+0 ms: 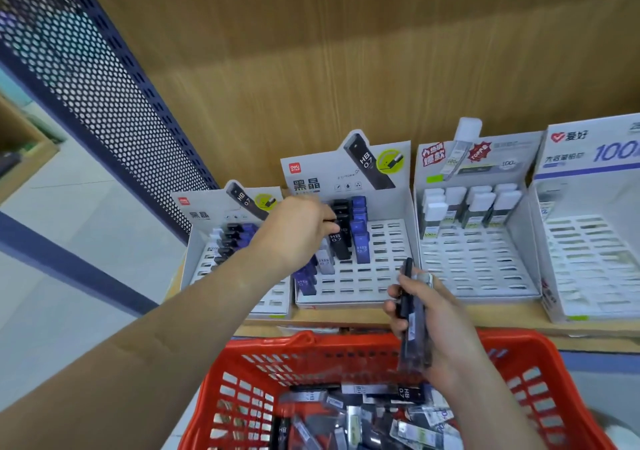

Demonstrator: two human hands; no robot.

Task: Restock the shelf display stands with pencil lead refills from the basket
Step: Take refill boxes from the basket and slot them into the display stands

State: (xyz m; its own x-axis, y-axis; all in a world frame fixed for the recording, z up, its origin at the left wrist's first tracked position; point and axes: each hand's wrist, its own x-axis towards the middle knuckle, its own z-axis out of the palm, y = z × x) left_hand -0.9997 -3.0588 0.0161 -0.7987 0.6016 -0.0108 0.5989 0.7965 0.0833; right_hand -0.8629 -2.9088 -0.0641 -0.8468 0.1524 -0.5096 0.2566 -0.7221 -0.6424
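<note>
My left hand [298, 231] reaches into the middle display stand [388, 252] and pinches a black lead refill [341, 238] standing in its slotted tray, beside blue and grey ones. Over the red basket [540, 363], my right hand [436, 325] grips a bundle of several black and blue refills [412, 314], held upright. More loose refills [363, 415] lie in the basket bottom.
A smaller stand [221, 241] with a few refills sits at the left. To the right stand a tray with white-capped refills [471, 241] and a mostly bare white stand [588, 241]. A wooden back panel and a blue perforated side panel [90, 78] enclose the shelf.
</note>
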